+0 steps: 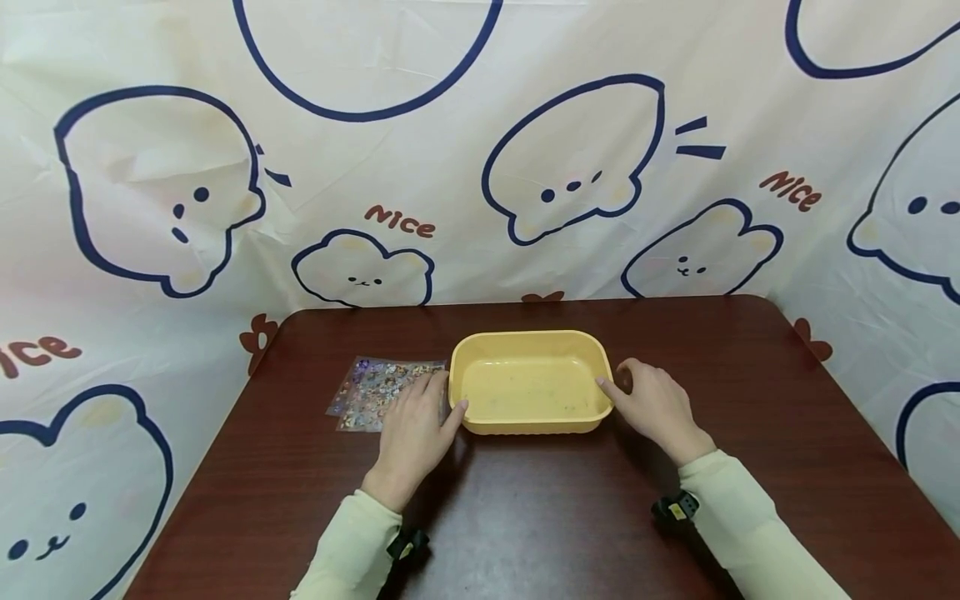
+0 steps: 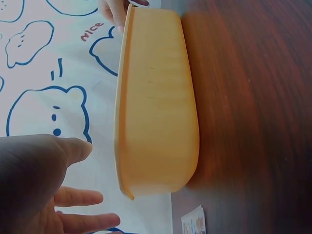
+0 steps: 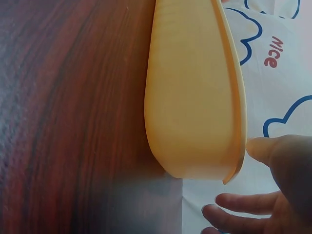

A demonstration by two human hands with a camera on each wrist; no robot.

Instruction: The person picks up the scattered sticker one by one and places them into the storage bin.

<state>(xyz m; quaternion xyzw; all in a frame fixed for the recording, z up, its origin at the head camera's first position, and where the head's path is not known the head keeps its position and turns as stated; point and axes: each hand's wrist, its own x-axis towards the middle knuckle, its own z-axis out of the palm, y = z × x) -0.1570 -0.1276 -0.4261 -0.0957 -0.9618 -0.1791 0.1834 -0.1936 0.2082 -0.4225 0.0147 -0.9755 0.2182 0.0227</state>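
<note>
Nearest, pale sleeves (image 1: 351, 546) come in below the basin over a glossy, red-brown wood-grained table (image 1: 540, 525). At the basin's left end, the left hand (image 1: 412, 433) has its fingers loosely spread; whether its thumb touches the rim I cannot tell. At the right end, the right hand (image 1: 658, 407) is relaxed, thumb tip against the rim. Between them sits the smooth yellow basin (image 1: 531, 424), a rounded rectangle. Flat clear packets (image 1: 375, 400) of speckled bits lie left of it; creased, bear-printed cloth (image 1: 465, 167) hangs behind it.
</note>
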